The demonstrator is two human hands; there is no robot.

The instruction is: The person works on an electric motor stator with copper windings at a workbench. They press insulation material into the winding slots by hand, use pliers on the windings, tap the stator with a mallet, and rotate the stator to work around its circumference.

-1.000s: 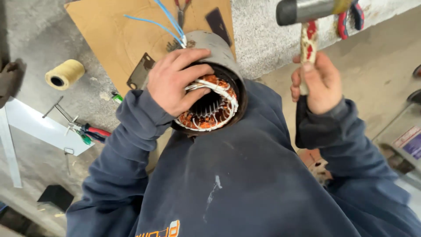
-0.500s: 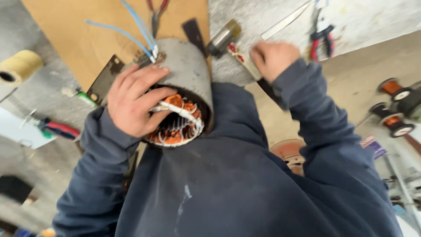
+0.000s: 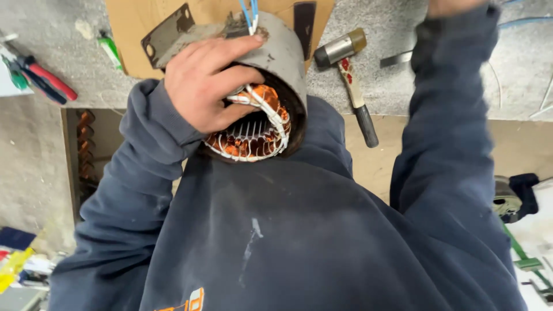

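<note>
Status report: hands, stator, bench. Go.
Left hand grips stator at winding end. Right hand mostly out of frame. Hammer lying on bench.

one camera only, worn on the person's head. it looks steeply down the front of the body, so the dark blue sweatshirt [image 3: 299, 242] fills the lower half of the frame, very near the lens. the view faces forward over the edge of a grey workbench [image 3: 368, 80], which crosses the top of the frame a little farther off. floor shows at both sides, well below. no second view shares the scene.
</note>
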